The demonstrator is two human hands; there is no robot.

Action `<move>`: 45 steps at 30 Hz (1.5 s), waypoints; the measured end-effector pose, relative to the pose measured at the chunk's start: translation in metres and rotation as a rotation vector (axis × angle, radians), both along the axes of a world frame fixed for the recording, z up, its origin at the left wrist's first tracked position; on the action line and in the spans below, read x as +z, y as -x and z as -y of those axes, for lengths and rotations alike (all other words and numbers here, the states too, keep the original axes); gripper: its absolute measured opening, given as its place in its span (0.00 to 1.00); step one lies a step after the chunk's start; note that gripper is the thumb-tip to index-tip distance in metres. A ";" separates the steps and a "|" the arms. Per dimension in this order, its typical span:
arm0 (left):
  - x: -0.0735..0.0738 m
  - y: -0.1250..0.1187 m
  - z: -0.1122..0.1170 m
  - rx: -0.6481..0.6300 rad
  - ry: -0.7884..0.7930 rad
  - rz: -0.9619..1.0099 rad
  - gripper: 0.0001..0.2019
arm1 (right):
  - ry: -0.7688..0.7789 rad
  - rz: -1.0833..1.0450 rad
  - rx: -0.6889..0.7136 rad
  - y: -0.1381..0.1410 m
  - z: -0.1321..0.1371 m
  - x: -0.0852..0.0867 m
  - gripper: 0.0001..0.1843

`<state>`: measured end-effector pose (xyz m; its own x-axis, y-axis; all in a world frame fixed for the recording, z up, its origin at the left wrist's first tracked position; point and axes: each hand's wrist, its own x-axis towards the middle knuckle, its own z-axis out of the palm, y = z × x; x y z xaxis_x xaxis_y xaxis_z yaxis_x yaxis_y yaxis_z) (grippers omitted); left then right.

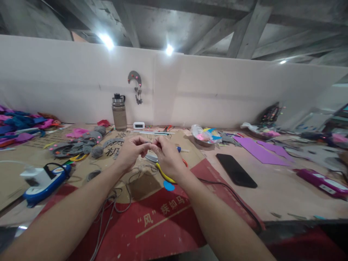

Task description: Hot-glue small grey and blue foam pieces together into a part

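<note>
My left hand (pixel 132 151) and my right hand (pixel 166 156) meet above the middle of the workbench, fingers curled and pinched together at the tips. Whatever sits between the fingertips is too small to name. Grey cords (pixel 114 197) trail on the cardboard under my wrists. Yellow-handled scissors (pixel 164 174) lie just beneath my right hand, beside a small blue felt disc (pixel 169 186).
A black phone (pixel 236 170) lies right of my hands. Grey felt pieces (pixel 81 146) and a water bottle (pixel 119 112) stand at the back left, a blue-white glue gun (pixel 43 180) at the left. Purple foam sheets (pixel 259 150) and a bowl of scraps (pixel 202 136) sit right of centre.
</note>
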<state>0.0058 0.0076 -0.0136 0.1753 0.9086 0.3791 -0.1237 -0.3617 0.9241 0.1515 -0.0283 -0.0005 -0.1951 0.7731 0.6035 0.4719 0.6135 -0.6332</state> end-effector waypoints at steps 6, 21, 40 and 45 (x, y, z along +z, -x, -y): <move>0.004 0.009 -0.007 0.009 0.117 0.152 0.13 | 0.089 -0.238 0.216 0.001 0.000 -0.002 0.11; 0.005 0.007 -0.005 -0.036 0.000 0.062 0.09 | -0.024 -0.176 -0.035 0.000 -0.008 -0.008 0.12; 0.007 0.002 0.003 -0.105 -0.016 -0.034 0.18 | 0.319 -0.476 0.035 0.001 -0.023 -0.015 0.11; 0.006 0.000 0.003 -0.115 0.066 0.061 0.14 | 0.311 -0.505 0.064 0.004 -0.021 -0.015 0.10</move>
<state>0.0056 0.0050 -0.0076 0.2584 0.9070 0.3325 -0.2179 -0.2806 0.9348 0.1473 -0.0076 -0.0152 0.0055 0.9247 0.3806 0.0336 0.3802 -0.9243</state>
